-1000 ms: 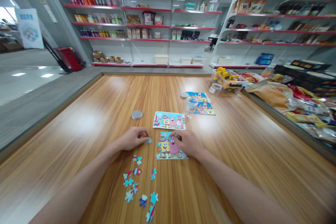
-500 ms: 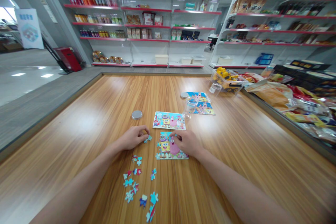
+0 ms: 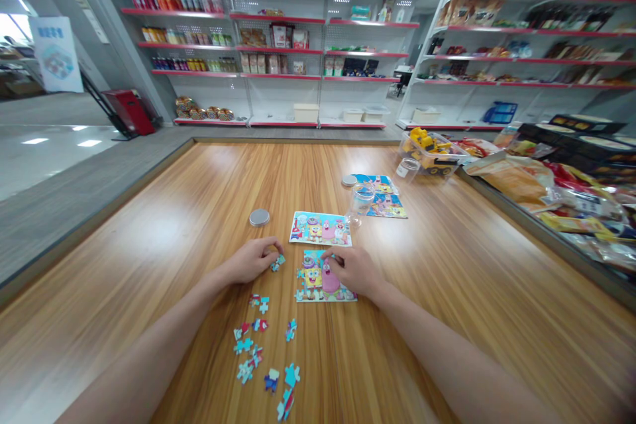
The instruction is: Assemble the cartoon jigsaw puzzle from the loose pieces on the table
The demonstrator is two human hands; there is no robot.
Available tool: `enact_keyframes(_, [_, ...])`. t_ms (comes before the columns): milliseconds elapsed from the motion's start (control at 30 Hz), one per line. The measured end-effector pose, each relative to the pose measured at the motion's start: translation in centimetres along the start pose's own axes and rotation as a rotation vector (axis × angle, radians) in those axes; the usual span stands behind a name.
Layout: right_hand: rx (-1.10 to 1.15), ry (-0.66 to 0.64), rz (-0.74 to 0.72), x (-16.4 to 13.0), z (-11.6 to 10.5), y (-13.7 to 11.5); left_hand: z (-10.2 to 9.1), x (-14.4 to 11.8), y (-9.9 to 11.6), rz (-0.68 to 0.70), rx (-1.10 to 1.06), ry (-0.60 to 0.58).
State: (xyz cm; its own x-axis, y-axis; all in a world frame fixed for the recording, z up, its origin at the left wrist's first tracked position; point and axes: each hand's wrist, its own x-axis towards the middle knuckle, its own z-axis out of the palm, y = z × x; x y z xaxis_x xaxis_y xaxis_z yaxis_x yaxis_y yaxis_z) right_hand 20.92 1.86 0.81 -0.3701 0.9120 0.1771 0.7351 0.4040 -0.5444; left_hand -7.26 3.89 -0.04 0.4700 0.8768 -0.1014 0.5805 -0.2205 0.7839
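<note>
A partly built cartoon jigsaw (image 3: 318, 280) lies on the wooden table (image 3: 199, 212) in front of me. My right hand (image 3: 354, 269) rests on its right half, fingertips at the top edge. My left hand (image 3: 251, 259) sits just left of the jigsaw and pinches a small blue puzzle piece (image 3: 277, 263) between thumb and fingers. Several loose pieces (image 3: 263, 351) are scattered nearer to me, below my left hand. A finished picture card (image 3: 320, 228) lies just beyond the jigsaw.
A round metal lid (image 3: 259, 216) lies beyond my left hand. A clear jar (image 3: 360, 204), a second lid (image 3: 349, 179) and another puzzle picture (image 3: 385, 195) lie further back. A toy box (image 3: 432, 151) and snack packets (image 3: 541, 185) line the right edge. Store shelves (image 3: 278, 46) stand behind.
My left hand has turned the blue piece slightly in its fingers, staying in the same spot. My right hand has not moved.
</note>
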Motion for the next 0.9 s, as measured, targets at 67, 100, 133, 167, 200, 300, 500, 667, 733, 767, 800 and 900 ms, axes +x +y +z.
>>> enact_keyframes(67, [0.003,-0.005,-0.003,0.00,-0.02,0.01,-0.20,-0.20,0.27,-0.015,-0.014,0.002])
enact_keyframes(100, [0.004,-0.008,-0.003,0.00,-0.05,0.01,-0.34,-0.31,0.39,-0.032,-0.030,-0.010])
enact_keyframes(133, [0.005,-0.010,-0.002,-0.01,-0.07,-0.01,-0.49,-0.43,0.50,-0.051,-0.053,-0.030])
enact_keyframes(167, [0.006,-0.011,0.000,-0.01,-0.10,-0.02,-0.65,-0.53,0.58,-0.066,-0.077,-0.051])
enact_keyframes(200, [0.007,-0.011,0.002,-0.01,-0.11,-0.04,-0.80,-0.61,0.64,-0.071,-0.096,-0.071])
enact_keyframes(300, [0.008,-0.008,0.003,-0.01,-0.09,-0.05,-1.04,-0.64,0.62,-0.011,-0.078,-0.079])
enact_keyframes(500, [0.000,-0.005,0.003,0.00,-0.04,-0.02,-0.75,-0.46,0.15,0.017,-0.034,-0.076])
enact_keyframes(667, [0.007,-0.004,-0.001,-0.01,-0.06,-0.02,-0.74,-0.57,0.20,0.009,-0.039,-0.092])
enact_keyframes(733, [0.004,-0.003,-0.002,-0.02,-0.02,0.00,-0.77,-0.59,0.29,0.019,-0.027,-0.089])
enact_keyframes(767, [0.002,-0.002,-0.001,-0.02,0.00,0.01,-0.77,-0.59,0.33,0.025,-0.019,-0.085])
enact_keyframes(800, [0.000,-0.001,-0.001,-0.03,0.02,0.02,-0.77,-0.59,0.36,0.032,-0.011,-0.080])
enact_keyframes(900, [0.000,0.001,-0.005,-0.03,0.05,0.04,-0.74,-0.57,0.38,0.040,0.002,-0.068])
